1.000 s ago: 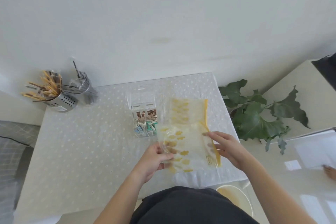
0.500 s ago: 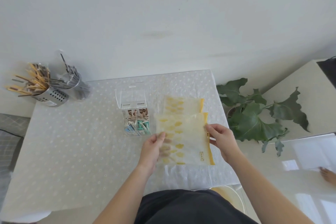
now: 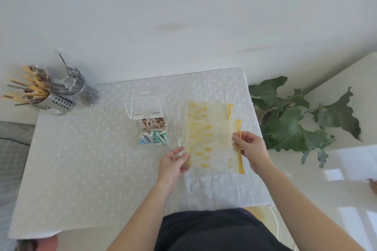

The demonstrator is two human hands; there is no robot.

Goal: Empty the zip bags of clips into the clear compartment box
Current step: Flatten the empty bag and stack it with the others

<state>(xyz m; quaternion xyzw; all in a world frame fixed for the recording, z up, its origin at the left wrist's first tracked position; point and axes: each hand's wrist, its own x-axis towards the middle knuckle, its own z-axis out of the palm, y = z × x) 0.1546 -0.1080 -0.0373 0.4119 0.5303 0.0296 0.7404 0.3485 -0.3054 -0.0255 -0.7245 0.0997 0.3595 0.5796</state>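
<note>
Far left of the clear box (image 3: 152, 126) stand a metal cup (image 3: 58, 105) of sticks and a shiny cup (image 3: 80, 87) of metal tools. The open box holds brown clips (image 3: 153, 124) at the back and white, blue and green clips (image 3: 156, 137) in front. Just right of the box, the left hand (image 3: 173, 162) pinches the front zip bag (image 3: 214, 144) by its left edge. The right hand (image 3: 250, 149) pinches its yellow zip. The back zip bag (image 3: 206, 111) lies flat. A plant (image 3: 289, 126) is far right of the box.
</note>
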